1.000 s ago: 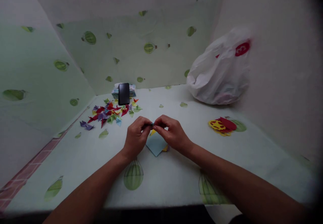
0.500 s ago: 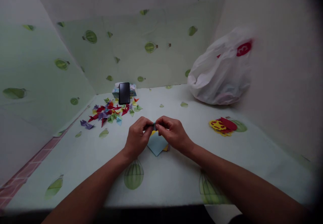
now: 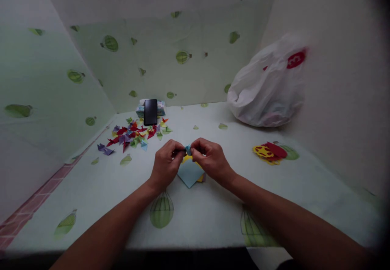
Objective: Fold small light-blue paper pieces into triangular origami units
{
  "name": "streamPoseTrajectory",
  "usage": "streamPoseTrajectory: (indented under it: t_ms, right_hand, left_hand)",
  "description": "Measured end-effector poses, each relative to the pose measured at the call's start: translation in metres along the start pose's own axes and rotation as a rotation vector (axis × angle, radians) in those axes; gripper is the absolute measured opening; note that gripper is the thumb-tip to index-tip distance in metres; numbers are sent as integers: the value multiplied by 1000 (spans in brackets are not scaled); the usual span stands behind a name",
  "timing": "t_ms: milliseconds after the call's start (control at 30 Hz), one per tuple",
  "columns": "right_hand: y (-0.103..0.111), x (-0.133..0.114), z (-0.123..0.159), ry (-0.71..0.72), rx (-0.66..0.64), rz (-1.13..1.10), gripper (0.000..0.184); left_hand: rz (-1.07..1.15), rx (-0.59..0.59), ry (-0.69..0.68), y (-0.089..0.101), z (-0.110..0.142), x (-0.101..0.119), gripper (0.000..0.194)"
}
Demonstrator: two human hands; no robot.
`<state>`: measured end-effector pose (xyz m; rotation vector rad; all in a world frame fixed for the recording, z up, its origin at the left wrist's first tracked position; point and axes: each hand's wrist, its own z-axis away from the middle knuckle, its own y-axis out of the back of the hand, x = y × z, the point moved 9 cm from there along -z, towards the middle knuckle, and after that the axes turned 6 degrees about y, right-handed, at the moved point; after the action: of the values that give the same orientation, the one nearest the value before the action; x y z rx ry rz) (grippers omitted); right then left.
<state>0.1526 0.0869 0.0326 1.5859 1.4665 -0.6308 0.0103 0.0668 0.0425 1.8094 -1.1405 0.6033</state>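
Between my two hands is a small folded piece of blue paper [image 3: 188, 150], pinched at both ends. My left hand [image 3: 167, 160] has its thumb and fingers closed on the left end. The right end is in the closed fingertips of my right hand [image 3: 209, 159]. Just below them on the table lies a stack of square paper sheets [image 3: 190, 174], light blue on top with yellow edges showing under it. To the left, a heap of folded paper cranes [image 3: 132, 135] in red, purple, green, yellow and blue is spread out.
A black phone [image 3: 150, 112] leans on a tissue pack [image 3: 141, 110] behind the cranes. At the back right stands a bulging white plastic bag [image 3: 268, 89]. Yellow and red paper cut-outs [image 3: 264, 151] lie at the right on the balloon-patterned table cover [image 3: 225, 213].
My fingertips have drawn slightly apart, and more of the folded blue paper shows between them. Both hands keep their grip. The cranes, phone and bag stay in place.
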Motion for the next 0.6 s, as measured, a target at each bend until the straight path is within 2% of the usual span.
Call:
streamPoseTrajectory:
  t_ms: [100, 200, 267, 400, 500, 600]
  right_hand:
    - [2, 13, 1, -114, 60, -142, 11]
    - [-3, 27, 4, -233, 108, -378, 13]
    - [-9, 34, 7, -299, 113, -512, 14]
    - [-15, 35, 9, -329, 62, -524, 13]
    - [-17, 31, 9, -322, 7, -476, 16]
    - [-18, 30, 9, -331, -19, -471, 21]
  left_hand:
    - [180, 23, 84, 1, 0, -9, 2]
    - [380, 39, 177, 0, 0, -18, 8]
    - [414, 47, 192, 1, 1, -20, 9]
    - [185, 75, 46, 7, -1, -8, 2]
    - [-45, 74, -87, 7, -1, 3, 9]
    - [-147, 63, -160, 5, 0, 10, 12]
